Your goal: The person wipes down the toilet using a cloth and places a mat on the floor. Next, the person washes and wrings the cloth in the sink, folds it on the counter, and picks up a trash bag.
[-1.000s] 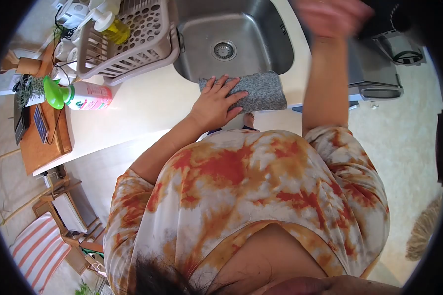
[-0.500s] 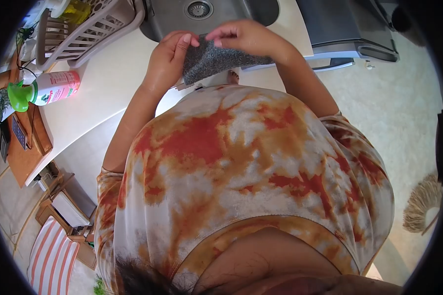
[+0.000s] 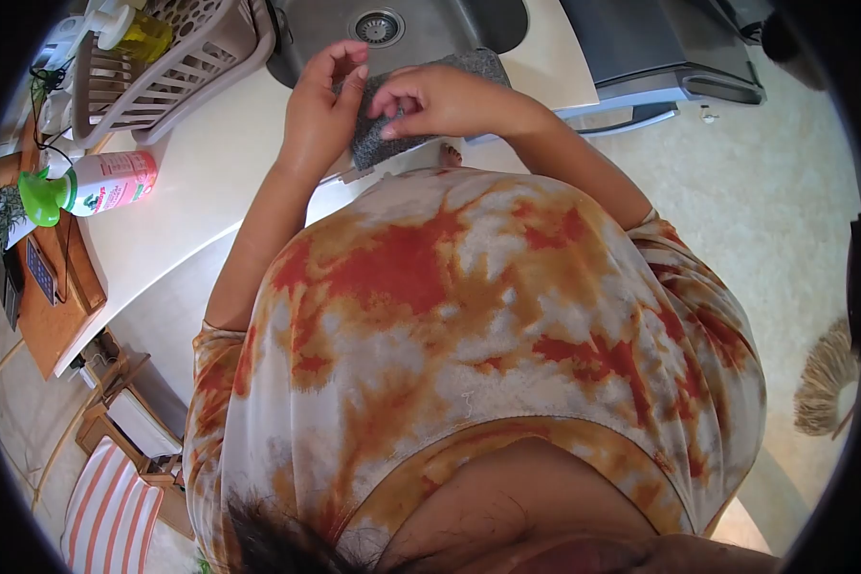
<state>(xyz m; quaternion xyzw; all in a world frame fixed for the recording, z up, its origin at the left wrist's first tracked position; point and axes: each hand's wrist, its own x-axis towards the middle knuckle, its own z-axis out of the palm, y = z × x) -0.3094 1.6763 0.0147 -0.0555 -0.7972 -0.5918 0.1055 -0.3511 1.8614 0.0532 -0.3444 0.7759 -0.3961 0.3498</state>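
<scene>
A dark grey, fuzzy cloth (image 3: 475, 65) lies at the front edge of the sink (image 3: 316, 59), partly hidden beneath my right hand and forearm. My left hand (image 3: 323, 103) is at the cloth's left edge, its thumb and fingers apart with nothing visible between them. Over the middle of the cloth is my right hand (image 3: 435, 99), fingers loosely curled and the thumb held away from them. Whether its fingertips touch the cloth I cannot tell.
A beige plastic basket (image 3: 177, 72) stands left of the sink. On the white counter (image 3: 210, 163) is a pink-and-white spray bottle (image 3: 110, 182) with a green top. A grey appliance with a handle (image 3: 641, 117) is at the right. A straw broom (image 3: 823, 383) is on the far right.
My right hand has moved left and toward my body, its fingers now lower over the cloth. The left thumb has lifted off the cloth's corner. The cloth's right part sits nearer the sink.
</scene>
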